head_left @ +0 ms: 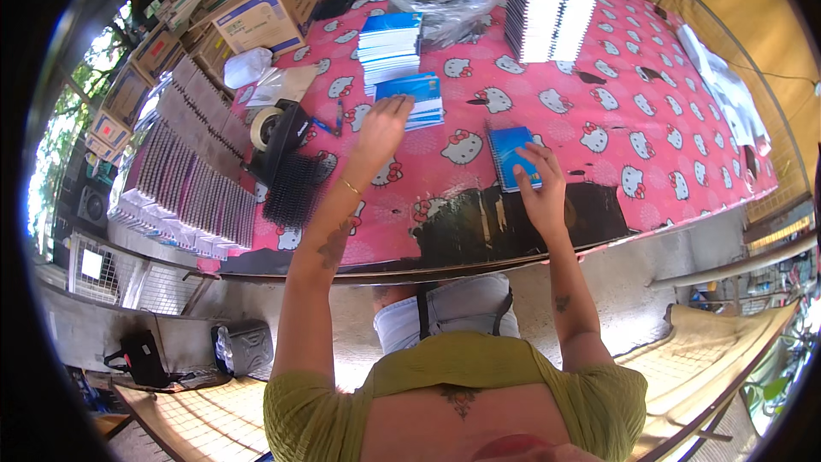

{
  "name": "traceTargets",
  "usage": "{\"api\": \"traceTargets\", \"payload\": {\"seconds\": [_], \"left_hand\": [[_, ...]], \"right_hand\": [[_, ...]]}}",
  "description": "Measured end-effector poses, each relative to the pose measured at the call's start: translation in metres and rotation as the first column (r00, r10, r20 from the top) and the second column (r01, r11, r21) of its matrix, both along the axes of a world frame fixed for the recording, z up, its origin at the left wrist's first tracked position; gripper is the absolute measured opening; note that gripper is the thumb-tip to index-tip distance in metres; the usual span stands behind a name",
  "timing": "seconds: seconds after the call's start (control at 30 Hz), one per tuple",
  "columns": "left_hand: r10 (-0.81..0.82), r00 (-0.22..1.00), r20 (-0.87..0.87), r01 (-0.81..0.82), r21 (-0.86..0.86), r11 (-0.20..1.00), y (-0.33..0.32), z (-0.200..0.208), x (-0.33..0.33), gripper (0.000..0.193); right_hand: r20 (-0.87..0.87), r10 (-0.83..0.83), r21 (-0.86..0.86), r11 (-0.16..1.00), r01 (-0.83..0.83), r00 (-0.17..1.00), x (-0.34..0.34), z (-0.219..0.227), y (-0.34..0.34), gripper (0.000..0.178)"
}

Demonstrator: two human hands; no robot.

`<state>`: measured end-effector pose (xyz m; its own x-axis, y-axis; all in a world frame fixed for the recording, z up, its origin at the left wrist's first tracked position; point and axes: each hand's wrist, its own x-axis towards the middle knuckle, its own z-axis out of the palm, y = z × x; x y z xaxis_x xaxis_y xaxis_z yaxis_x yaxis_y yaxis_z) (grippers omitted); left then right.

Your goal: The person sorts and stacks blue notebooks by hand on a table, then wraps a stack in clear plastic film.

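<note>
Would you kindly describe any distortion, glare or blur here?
Head view: fisheye distortion bows the near edge of the table; glare bleaches the far-left greenery; the top of the tall notebook stack looks blurred; the blue notebook at the right hand is fairly clear.

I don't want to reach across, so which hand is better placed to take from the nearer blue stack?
Likely your left hand: it is right at that stack, while your right hand is on a notebook farther right.

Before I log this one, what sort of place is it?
Likely a small bookbinding workshop: spiral-bound notebooks stand in tall stacks, black binding coils lie on the table, and cardboard boxes are piled nearby.
</note>
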<state>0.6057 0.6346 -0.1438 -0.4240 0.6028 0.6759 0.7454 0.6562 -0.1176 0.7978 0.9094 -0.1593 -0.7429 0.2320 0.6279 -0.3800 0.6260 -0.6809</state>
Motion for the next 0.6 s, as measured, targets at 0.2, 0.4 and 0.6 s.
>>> {"api": "traceTargets", "payload": {"seconds": [0.2,0.4,0.6], "left_hand": [[-0.095,0.994,-0.050,0.092,-0.062,0.994,0.020,0.004,0.108,0.026],[-0.106,0.990,0.097,0.073,0.300,0.951,-0.022,-0.011,0.131,0.021],[0.732,0.668,0.135,-0.718,-0.140,0.682,-0.138,-0.077,0.101,0.010]], "right_hand": [[-0.119,0.108,-0.116,0.986,-0.122,0.987,0.002,0.001,-0.061,0.054],[0.183,0.298,-0.330,0.916,-0.227,0.937,0.020,-0.032,-0.065,0.049],[0.174,0.527,-0.507,0.772,-0.383,0.832,0.012,-0.048,-0.069,0.029]]}}
